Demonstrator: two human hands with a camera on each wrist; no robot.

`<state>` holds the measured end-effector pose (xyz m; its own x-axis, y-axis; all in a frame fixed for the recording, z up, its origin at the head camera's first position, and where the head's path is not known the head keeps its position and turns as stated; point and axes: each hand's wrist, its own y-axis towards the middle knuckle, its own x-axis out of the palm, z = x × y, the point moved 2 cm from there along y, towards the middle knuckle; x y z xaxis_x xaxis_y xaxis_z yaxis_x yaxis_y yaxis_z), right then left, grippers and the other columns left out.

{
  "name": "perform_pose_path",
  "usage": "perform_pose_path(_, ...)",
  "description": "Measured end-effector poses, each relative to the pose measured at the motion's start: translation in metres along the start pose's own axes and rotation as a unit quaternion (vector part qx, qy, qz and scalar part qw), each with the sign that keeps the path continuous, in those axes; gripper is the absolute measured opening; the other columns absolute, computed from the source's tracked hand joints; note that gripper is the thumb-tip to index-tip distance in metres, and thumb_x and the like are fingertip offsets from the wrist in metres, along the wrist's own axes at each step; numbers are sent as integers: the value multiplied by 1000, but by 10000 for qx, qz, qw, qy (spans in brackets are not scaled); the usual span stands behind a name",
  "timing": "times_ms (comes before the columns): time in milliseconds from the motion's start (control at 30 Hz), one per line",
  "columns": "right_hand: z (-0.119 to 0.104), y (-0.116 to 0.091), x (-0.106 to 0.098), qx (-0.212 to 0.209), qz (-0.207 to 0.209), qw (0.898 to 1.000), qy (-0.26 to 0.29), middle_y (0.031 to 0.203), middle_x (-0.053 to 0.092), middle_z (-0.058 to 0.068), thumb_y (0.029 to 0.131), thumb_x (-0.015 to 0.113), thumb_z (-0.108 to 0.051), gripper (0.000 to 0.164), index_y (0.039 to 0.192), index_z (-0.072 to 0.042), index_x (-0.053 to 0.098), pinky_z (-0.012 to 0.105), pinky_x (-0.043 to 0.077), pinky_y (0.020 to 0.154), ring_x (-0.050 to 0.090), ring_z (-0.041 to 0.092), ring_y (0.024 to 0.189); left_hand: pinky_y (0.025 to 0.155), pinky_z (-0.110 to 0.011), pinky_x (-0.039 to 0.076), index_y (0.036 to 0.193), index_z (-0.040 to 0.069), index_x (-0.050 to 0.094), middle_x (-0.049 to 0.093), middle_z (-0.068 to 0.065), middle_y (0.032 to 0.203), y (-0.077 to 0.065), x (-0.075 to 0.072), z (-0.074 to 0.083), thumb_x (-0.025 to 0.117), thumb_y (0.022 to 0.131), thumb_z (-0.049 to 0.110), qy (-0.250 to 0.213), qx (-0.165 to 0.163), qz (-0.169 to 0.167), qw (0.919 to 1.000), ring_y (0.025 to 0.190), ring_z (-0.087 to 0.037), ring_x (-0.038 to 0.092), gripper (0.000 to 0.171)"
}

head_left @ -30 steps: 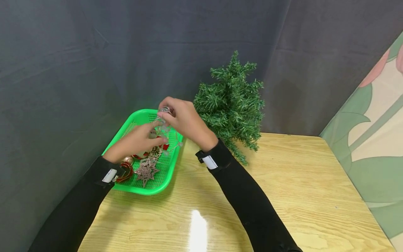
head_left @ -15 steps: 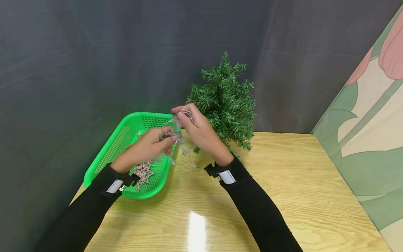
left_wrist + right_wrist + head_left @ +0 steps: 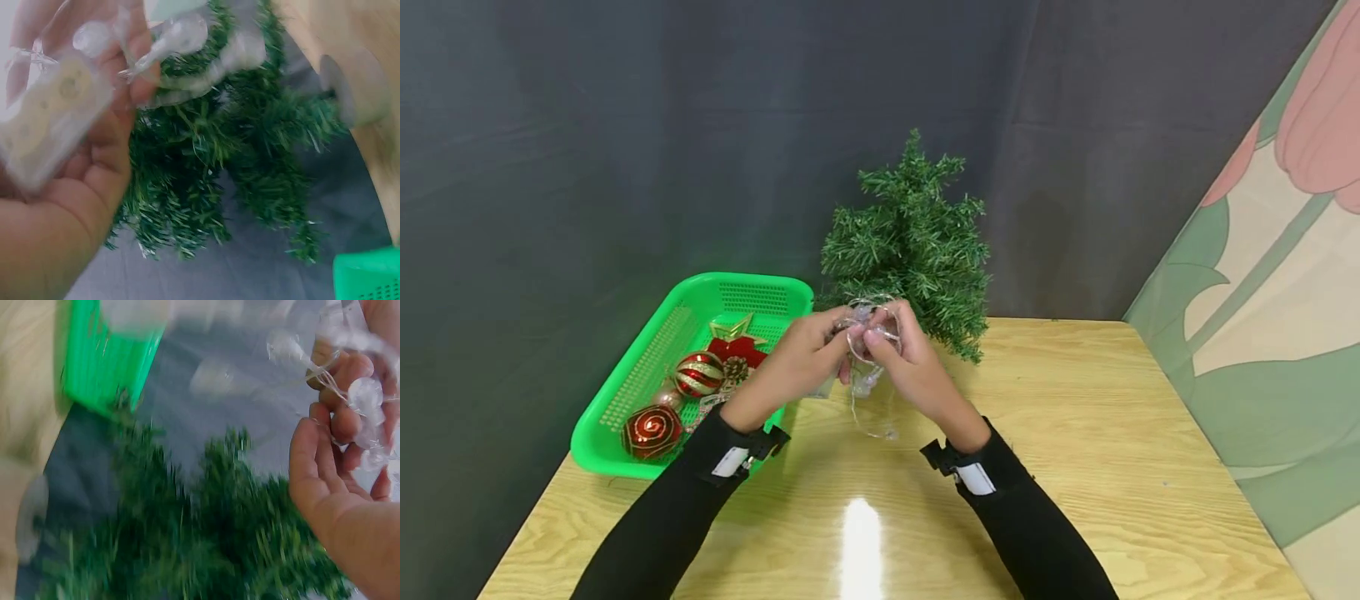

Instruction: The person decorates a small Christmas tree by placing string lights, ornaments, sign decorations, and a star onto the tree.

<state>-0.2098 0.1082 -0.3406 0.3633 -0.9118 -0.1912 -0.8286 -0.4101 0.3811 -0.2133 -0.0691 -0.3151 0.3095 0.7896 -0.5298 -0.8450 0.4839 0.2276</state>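
A bundle of clear string lights (image 3: 865, 382) is held between both hands in front of the small green artificial Christmas tree (image 3: 910, 242). My left hand (image 3: 805, 354) grips part of the bundle; in the left wrist view a pale battery box (image 3: 55, 119) lies in its palm and fingers. Thumb and fingers of my right hand (image 3: 917, 367) pinch the coiled wire close beside the left fingertips. Clear bulbs (image 3: 365, 403) cluster at the right fingers in the right wrist view. One loop of wire hangs below the hands over the table.
Left of the tree, a green plastic basket (image 3: 730, 282) holds a red swirl ball (image 3: 652, 432), a striped ball (image 3: 698, 374), a gold star (image 3: 732, 327) and other ornaments. A grey curtain (image 3: 700, 125) stands behind the wooden table (image 3: 1075, 450).
Both hands have moved right with the string lights, from over the basket to in front of the tree, and come together. More ornaments in the basket now show.
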Motion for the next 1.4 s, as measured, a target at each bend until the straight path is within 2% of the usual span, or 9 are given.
perform_pose_path(100, 0, -15, -5, 95, -66, 9999, 83, 128, 54, 18, 109, 50, -15, 25, 124, -4, 34, 36, 59, 86, 64, 19, 107, 55, -32, 47, 110, 18, 67, 62, -4, 74, -1, 12, 3, 47, 112, 31, 233, 118, 175, 9995, 63, -22, 61, 24)
perform_pose_path(300, 6, -42, -22, 523, -604, 9962, 334, 135, 51, 24, 108, 57, -24, 52, 144, -4, 26, 28, 54, 63, 63, 13, 79, 57, -32, 51, 120, 21, 71, 60, -3, 92, -4, 32, 9, 50, 111, 28, 296, 261, -84, 9992, 63, -21, 58, 24)
perform_pose_path(400, 11, -49, -32, 626, -1408, 9878, 222, 125, 59, 25, 104, 65, -29, 68, 154, -5, 26, 29, 57, 64, 66, 13, 79, 49, -29, 46, 114, 18, 73, 60, -4, 80, -3, 38, 6, 55, 109, 23, -122, 247, -311, 9991, 50, -21, 53, 19)
perform_pose_path(533, 12, -57, -52, 723, -2083, 9753, -114, 100, 64, 12, 101, 68, -14, 55, 149, -5, 42, 27, 57, 64, 64, 11, 76, 46, -26, 41, 111, 19, 72, 60, -2, 73, -7, 35, -1, 62, 105, 20, -437, 69, -496, 9978, 49, -19, 49, 12)
perform_pose_path(733, 5, -71, -97, 1142, -1567, 9693, -1513, 88, 61, 5, 105, 62, -20, 11, 108, -9, 60, 31, 50, 64, 57, 16, 72, 53, -28, 41, 107, 19, 71, 58, -2, 79, -22, 12, -3, 64, 104, 17, -316, 107, -99, 9994, 56, -23, 50, 8)
perform_pose_path(933, 5, -82, -128, 1526, -1283, 9565, -2129, 83, 50, 3, 104, 64, -24, 21, 91, -11, 54, 29, 46, 63, 50, 14, 70, 61, -31, 44, 104, 20, 73, 58, -1, 86, -24, 7, -2, 63, 105, 20, -134, 511, 58, 9986, 64, -19, 52, 10)
perform_pose_path(1067, 18, -82, -135, 1542, -1643, 9474, -2275, 78, 44, -1, 105, 62, -26, 24, 87, -14, 55, 28, 38, 62, 41, 8, 67, 55, -30, 41, 107, 21, 74, 58, -6, 78, -17, 14, -4, 63, 105, 22, -573, 360, -59, 9977, 57, -19, 47, 11)
perform_pose_path(1200, 31, -79, -141, 1324, -1994, 9491, -2046, 79, 50, 2, 110, 52, -21, 27, 85, -13, 59, 30, 42, 66, 46, 12, 68, 49, -29, 36, 107, 18, 74, 57, -12, 71, -10, 20, -8, 62, 105, 22, -1073, 213, -170, 9939, 50, -22, 43, 12)
perform_pose_path(1400, 42, -77, -152, 1706, -1911, 9369, -2377, 119, 70, 14, 111, 47, -18, 32, 92, -14, 72, 43, 53, 93, 65, 29, 110, 55, -30, 47, 103, 8, 71, 71, -12, 86, -2, 28, -9, 60, 106, 16, -1528, 373, -106, 9875, 60, -28, 57, 14)
